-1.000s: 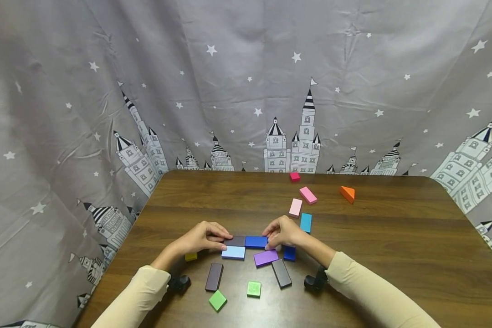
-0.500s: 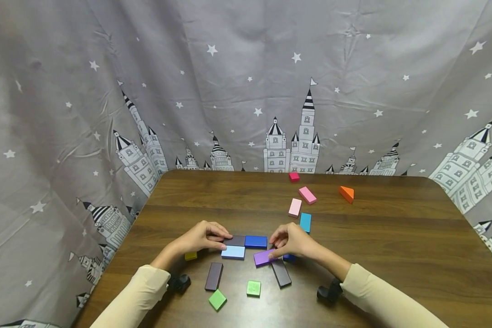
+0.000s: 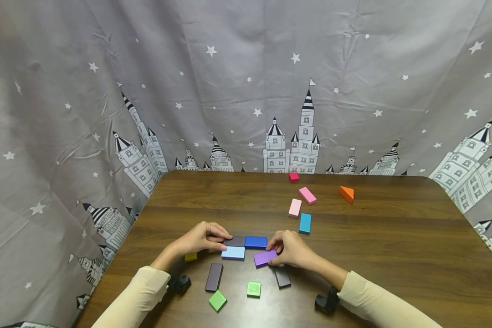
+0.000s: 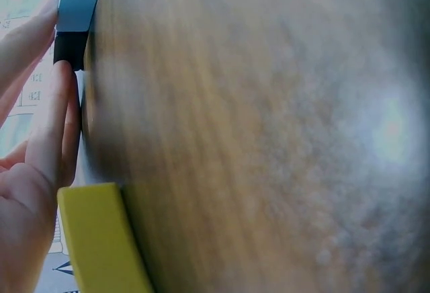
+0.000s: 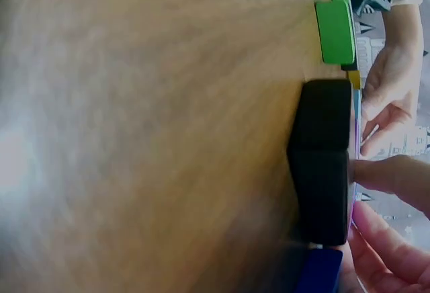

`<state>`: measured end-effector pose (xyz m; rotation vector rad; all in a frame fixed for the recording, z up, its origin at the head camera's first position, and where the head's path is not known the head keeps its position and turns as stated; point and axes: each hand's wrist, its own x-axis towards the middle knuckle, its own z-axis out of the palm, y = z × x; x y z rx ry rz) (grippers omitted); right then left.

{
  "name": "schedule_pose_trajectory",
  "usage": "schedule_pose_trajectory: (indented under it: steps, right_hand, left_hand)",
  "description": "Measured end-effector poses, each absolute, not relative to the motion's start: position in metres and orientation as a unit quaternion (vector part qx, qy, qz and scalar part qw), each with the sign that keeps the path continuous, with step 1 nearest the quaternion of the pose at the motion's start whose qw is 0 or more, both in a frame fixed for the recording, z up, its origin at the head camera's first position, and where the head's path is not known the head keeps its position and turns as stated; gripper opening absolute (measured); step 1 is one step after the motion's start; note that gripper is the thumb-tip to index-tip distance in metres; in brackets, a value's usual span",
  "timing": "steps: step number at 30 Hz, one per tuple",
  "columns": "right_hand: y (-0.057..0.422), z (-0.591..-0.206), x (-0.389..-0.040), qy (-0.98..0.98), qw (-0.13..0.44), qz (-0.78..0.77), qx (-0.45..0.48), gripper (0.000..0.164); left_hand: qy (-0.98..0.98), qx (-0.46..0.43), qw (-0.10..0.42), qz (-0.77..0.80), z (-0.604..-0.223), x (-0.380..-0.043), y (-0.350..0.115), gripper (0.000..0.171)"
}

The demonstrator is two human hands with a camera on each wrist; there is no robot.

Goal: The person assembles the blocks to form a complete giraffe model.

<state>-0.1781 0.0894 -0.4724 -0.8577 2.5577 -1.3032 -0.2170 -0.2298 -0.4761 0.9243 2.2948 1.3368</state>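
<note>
One change in the last second: right grip (image 3: 289,248) has left the blue block (image 3: 256,242) and now pinches the purple block (image 3: 263,258) at its 3 o'clock end; attention thus appears passed from blue to purple, blue resting against the dark block (image 3: 238,241); left grip (image 3: 202,236) holds dark's 9 o'clock end, unmoved; head view, purple lies toward 8 o'clock of right grip's palm, askew, blue at 11 o'clock from it.
</note>
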Motion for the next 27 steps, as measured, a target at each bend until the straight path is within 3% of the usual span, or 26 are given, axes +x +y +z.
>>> schedule_pose_trajectory:
  steps: [27]
  right_hand:
    - [0.074,-0.479,-0.168,0.862,-0.003,-0.451,-0.233,0.027]
  left_hand:
    - [0.809,0.331,0.155,0.46,-0.477,-0.217,-0.231,0.032]
